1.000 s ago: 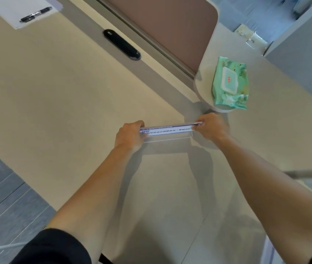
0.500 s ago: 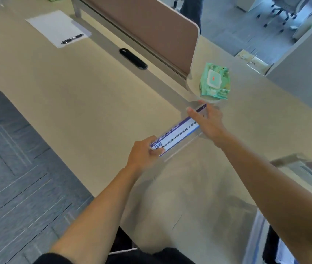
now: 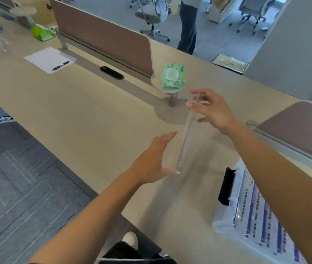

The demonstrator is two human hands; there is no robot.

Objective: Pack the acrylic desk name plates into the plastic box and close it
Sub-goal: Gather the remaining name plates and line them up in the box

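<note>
Above the desk [image 3: 94, 121], in the head view, the name plate [image 3: 187, 133] hung edge-on between both hands, apart from the surface. The left hand [image 3: 151, 159] was spread wide, its straight fingers and thumb bracketing the near end. The right hand [image 3: 213, 111] pinched the far end. Clear acrylic likely handled stiff, light, slick and easily scratched, so gripping its ends by the edges seemed safest. The plastic box [image 3: 221, 225] sat low on the right, already holding printed plates. Bare desk lay between, with the wipes pack [image 3: 173, 76] beyond.
</note>
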